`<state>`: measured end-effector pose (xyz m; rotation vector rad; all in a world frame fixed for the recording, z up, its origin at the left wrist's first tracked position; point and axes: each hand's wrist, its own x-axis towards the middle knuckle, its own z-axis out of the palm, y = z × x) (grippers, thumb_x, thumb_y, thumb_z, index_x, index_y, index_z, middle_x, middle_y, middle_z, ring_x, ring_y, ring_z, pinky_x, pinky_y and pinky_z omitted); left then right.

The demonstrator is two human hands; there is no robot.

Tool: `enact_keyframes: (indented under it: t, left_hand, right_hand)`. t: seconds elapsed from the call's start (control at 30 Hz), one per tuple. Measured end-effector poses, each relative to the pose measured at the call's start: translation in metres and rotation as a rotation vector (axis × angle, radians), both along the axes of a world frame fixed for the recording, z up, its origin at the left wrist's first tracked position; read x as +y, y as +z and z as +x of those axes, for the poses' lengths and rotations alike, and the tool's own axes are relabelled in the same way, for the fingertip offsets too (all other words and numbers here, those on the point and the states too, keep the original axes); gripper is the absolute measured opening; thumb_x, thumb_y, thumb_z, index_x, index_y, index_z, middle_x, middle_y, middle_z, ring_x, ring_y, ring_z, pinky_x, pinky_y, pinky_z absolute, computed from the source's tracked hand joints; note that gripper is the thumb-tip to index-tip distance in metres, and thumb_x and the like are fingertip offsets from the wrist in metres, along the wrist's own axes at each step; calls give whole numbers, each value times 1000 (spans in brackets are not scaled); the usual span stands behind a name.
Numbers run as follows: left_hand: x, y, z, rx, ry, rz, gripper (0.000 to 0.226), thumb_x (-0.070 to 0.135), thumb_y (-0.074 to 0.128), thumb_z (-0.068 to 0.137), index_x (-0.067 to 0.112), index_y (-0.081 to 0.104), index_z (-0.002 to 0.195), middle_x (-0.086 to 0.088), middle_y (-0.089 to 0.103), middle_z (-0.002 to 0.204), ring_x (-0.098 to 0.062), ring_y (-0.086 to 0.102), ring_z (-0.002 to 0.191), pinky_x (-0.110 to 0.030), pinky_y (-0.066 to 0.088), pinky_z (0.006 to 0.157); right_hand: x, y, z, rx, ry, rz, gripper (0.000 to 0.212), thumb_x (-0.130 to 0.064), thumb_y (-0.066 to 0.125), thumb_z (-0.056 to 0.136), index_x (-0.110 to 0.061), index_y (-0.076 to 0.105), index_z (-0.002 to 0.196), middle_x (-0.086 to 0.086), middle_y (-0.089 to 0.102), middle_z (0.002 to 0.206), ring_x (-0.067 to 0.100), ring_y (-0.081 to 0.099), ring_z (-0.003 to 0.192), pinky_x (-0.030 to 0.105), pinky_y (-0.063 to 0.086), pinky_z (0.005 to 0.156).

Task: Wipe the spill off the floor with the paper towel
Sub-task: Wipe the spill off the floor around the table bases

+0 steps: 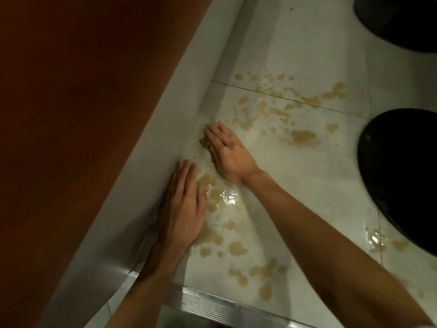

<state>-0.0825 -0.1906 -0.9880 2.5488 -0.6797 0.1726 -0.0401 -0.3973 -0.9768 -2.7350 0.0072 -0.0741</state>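
One white paper towel lies spread flat on the tiled floor, running from the metal threshold strip at the near edge out toward the far side. It is wrinkled and soaked through in many places by the spill, which shows as scattered tan-brown blotches, thickest on the far side and again near the threshold.

Both hands press down on the sheet with straight fingers, gripping nothing. The left hand lies palm down at the towel's left edge, fingers together and pointing away, just beside the white skirting. The right hand lies flat a little farther out, its fingers angled to the far left over a brown patch. Between the two hands is one glossy wet spot.

A second shiny wet patch sits at the near right, touching the lower of two black rounded objects; the other one is in the far right corner. What they are cannot be told. One dark grout line crosses the floor. A reddish-brown panel fills the left.
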Motion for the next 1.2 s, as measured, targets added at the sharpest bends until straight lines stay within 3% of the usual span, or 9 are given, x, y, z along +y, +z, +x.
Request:
enact_keyframes:
  t: [0.1, 0.23, 0.33, 0.43, 0.5, 0.6, 0.77, 1.0, 1.2]
  left_hand:
    - [-7, 10, 3, 45, 11, 3, 58, 35, 37, 114, 4, 47, 163, -13, 44, 171, -28, 41, 160, -35, 29, 132]
    - [-16, 19, 4, 137, 32, -9, 64, 43, 28, 112, 11, 47, 164, -10, 46, 170, -28, 43, 158, -46, 37, 129]
    - [-23, 21, 3, 134, 66, -76, 55, 34, 38, 111, 9, 56, 156, -13, 58, 160, -33, 55, 148, -48, 44, 123]
    - [-36, 27, 2, 141, 112, -132, 46, 27, 46, 110, 8, 62, 148, -14, 65, 149, -35, 62, 135, -45, 50, 116]
    - [-53, 32, 0, 165, 112, -107, 46, 28, 45, 109, 9, 62, 147, -13, 64, 148, -34, 60, 135, -45, 48, 117]
    - [-81, 27, -10, 157, 54, 11, 48, 28, 49, 109, 4, 57, 149, -17, 56, 154, -37, 52, 143, -47, 39, 124]
    - [-106, 4, -16, 208, 58, 157, 67, 36, 31, 116, 2, 18, 172, -18, 15, 181, -34, 7, 170, -48, -3, 138]
    - [-113, -1, 47, 156, -21, 234, 62, 27, 28, 117, 7, 13, 174, -11, 14, 183, -28, 9, 170, -47, 4, 139]
    - [-85, 0, 5, 171, -65, 192, 62, 25, 27, 117, 9, 12, 175, -9, 10, 184, -24, 5, 171, -44, 6, 139]
  right_hand:
    - [26, -6, -34, -46, -24, 40, 56, -22, 43, 117, -5, 32, 169, 12, 28, 178, 36, 15, 168, 47, 10, 138]
    - [38, -6, -72, -9, 63, 108, 59, -30, 40, 118, -11, 25, 173, 4, 17, 182, 23, 2, 170, 42, 3, 139]
    - [21, 10, -66, 114, 5, 332, 64, -42, 41, 117, -26, 19, 175, -8, 10, 183, 10, -2, 169, 37, 0, 138]
    - [-10, 24, -69, 37, -192, 508, 59, -39, 44, 114, -33, 31, 171, -11, 24, 179, 8, 8, 168, 34, 8, 137]
    - [-28, 21, -77, -3, -312, 409, 54, -31, 43, 116, -25, 37, 170, -4, 31, 178, 15, 13, 168, 41, 15, 138]
    - [-32, 3, -92, 58, -339, 118, 57, -31, 38, 118, -17, 28, 172, 6, 20, 181, 24, 7, 170, 46, 10, 138]
    - [-31, -24, -117, 63, -391, -112, 67, -46, 20, 117, -11, 11, 174, 8, 6, 183, 24, -2, 170, 47, 0, 139]
    - [-35, -31, -115, 73, -396, -128, 71, -50, 20, 117, -10, 9, 174, 8, 3, 183, 26, -2, 170, 46, -4, 138]
    - [-31, -29, -115, 116, -400, -172, 71, -49, 18, 117, -9, 3, 174, 9, -2, 183, 27, -7, 170, 47, -3, 138]
